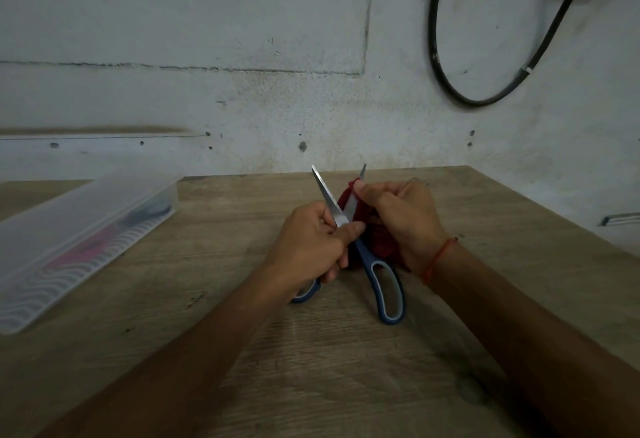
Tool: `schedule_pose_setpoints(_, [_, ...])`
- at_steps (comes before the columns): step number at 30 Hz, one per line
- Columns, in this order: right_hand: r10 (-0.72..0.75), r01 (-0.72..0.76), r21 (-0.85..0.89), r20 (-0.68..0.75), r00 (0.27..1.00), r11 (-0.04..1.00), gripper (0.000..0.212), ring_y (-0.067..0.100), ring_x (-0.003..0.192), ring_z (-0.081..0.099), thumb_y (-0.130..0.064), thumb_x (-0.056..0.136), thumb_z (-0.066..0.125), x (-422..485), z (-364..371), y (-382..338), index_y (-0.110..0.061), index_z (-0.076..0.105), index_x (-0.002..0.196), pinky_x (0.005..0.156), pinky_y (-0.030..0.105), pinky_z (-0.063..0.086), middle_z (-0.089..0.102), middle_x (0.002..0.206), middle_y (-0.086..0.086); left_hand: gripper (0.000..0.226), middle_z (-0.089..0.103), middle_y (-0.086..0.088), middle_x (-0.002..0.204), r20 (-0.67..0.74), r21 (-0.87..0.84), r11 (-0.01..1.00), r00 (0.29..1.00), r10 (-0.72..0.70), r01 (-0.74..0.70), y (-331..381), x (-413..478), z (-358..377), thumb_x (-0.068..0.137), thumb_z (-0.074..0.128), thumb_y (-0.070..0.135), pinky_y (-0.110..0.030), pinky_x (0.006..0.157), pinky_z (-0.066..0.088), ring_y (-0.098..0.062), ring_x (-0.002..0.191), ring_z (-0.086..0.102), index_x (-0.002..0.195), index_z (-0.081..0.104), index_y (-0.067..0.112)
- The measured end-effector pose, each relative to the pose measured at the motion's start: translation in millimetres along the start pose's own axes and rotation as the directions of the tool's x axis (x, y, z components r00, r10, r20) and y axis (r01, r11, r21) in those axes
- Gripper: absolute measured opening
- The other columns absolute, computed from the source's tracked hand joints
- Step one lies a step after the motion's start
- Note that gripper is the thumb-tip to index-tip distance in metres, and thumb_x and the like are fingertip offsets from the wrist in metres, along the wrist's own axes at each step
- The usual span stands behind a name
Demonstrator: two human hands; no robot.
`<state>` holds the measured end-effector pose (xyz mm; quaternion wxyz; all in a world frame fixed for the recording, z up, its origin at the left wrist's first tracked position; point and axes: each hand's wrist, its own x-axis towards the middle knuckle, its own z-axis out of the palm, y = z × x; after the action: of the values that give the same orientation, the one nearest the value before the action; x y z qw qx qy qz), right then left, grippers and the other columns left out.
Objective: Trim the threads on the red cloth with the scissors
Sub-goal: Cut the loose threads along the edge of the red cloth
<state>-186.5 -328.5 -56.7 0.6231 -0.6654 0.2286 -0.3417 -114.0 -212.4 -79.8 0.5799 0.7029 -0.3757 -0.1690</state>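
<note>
L hand point(311, 247) grips blue-handled steel scissors point(367, 257), blades apart | R hand point(401, 219) pinches bunched red cloth point(379, 241) at blades | prob. mid-trim; threads left: can't tell

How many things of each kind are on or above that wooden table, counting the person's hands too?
Scissors: 1
Red cloth: 1
Clear plastic box: 1 (its contents are too blurred to count)
Hands: 2, the left hand and the right hand
Total: 5
</note>
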Motion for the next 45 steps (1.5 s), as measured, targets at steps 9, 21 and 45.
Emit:
schedule_pose_setpoints(9, [0.182, -0.145, -0.126, 0.356, 0.917, 0.981, 0.022, 0.034, 0.089, 0.071, -0.018, 0.088, 0.07, 8.6, -12.8, 3.8, 0.001, 0.075, 0.098, 0.077, 0.037, 0.056, 0.074, 0.097, 0.023, 0.017, 0.065, -0.003, 0.054, 0.035, 0.007, 0.997, 0.997, -0.072, 0.072, -5.1, -0.2, -6.3, 0.096, 0.063, 0.024, -0.024, 0.037, 0.038, -0.015, 0.034, 0.05, 0.089, 0.059, 0.009])
schedule_pose_setpoints(21, [0.101, -0.083, -0.074, 0.28, 0.955, 0.994, 0.016, 0.025, 0.064, 0.058, -0.012, 0.086, 0.07, 2.7, -5.9, 3.3, -0.002, 0.075, 0.075, 0.059, 0.03, 0.047, 0.067, 0.073, 0.02, 0.02, 0.072, -0.017, 0.071, 0.277, -0.141, 0.973, 0.951, -0.139, 0.183, 3.7, 1.2, -19.7, 0.101, 0.055, 0.027, -0.029, 0.045, 0.052, -0.025, 0.048, 0.065, 0.097, 0.052, 0.007])
schedule_pose_setpoints(45, [-0.271, 0.271, -0.192, 0.026, 0.962, 0.943, 0.027, 0.021, 0.063, 0.071, -0.021, 0.094, 0.064, -6.5, 9.8, 3.2, -0.005, 0.074, 0.075, 0.057, 0.029, 0.059, 0.074, 0.068, 0.008, 0.038, 0.053, 0.012, 0.042, 0.08, 0.298, 0.953, 0.997, 0.02, -0.043, 7.0, 5.4, -13.8, 0.098, 0.051, 0.047, -0.028, 0.042, 0.044, -0.01, 0.034, 0.047, 0.073, 0.058, 0.02])
